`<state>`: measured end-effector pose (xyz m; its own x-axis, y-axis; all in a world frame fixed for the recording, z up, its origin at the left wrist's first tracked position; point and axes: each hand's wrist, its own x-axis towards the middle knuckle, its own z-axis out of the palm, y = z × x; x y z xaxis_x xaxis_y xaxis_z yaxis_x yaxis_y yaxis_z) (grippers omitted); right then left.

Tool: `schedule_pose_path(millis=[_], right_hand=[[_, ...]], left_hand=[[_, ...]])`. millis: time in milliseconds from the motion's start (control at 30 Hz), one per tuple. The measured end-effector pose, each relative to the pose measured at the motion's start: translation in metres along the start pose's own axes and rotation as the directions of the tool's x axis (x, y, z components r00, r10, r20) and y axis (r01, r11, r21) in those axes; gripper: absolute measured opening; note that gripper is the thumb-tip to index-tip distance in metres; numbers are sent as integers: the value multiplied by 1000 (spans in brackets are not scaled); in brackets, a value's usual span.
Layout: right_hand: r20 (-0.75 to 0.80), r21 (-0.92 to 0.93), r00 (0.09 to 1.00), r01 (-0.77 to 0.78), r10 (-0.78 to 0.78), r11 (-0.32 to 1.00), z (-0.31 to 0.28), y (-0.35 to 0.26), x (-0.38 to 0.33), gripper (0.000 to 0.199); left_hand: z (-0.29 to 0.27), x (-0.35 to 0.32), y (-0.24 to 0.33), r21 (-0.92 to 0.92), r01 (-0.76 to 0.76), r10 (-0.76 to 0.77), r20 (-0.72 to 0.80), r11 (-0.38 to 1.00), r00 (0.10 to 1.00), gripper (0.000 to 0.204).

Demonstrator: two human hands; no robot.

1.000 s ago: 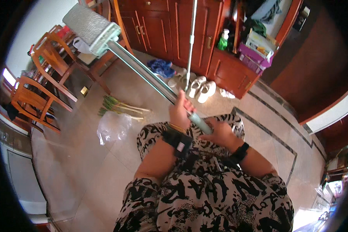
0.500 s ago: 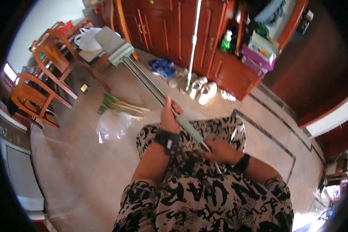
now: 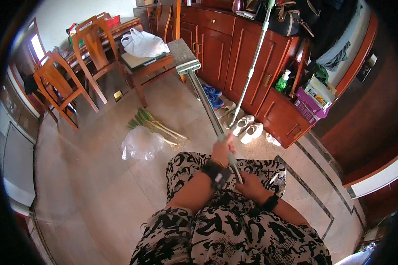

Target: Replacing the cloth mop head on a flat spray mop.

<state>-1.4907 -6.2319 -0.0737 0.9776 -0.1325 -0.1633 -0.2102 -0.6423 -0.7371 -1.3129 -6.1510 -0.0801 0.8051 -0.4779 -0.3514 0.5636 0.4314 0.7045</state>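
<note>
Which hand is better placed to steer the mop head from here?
Left, probably. The left hand grips the mop pole higher up, nearer the raised flat mop head. The right hand holds the lower end close to the lap, so it acts more as a pivot.

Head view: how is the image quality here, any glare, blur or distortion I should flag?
Head view: strong fisheye bending with a black rim; window blown out at upper left; floor shows soft sheen; left hand on the mop handle slightly motion-blurred; the rest is reasonably sharp.
</note>
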Motion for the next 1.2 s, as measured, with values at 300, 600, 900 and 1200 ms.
schedule_pose_path(millis=[300, 600, 900, 1200], right_hand=[[-4, -9, 999, -54, 54, 999, -15, 5, -3, 34], [25, 5, 995, -100, 100, 995, -33, 8, -25, 33], [101, 66, 991, -96, 89, 993, -25, 28, -37, 39], [-121, 147, 991, -29, 47, 989, -39, 38, -29, 32]], left_hand=[[-7, 41, -9, -229, 172, -159, 72, 958, 985, 21], [-1, 41, -39, -190, 193, -185, 58, 963, 981, 25], [2, 11, -56, -142, 146, -159, -87, 979, 984, 33], [50, -43, -42, -198, 85, -84, 9, 977, 996, 23]])
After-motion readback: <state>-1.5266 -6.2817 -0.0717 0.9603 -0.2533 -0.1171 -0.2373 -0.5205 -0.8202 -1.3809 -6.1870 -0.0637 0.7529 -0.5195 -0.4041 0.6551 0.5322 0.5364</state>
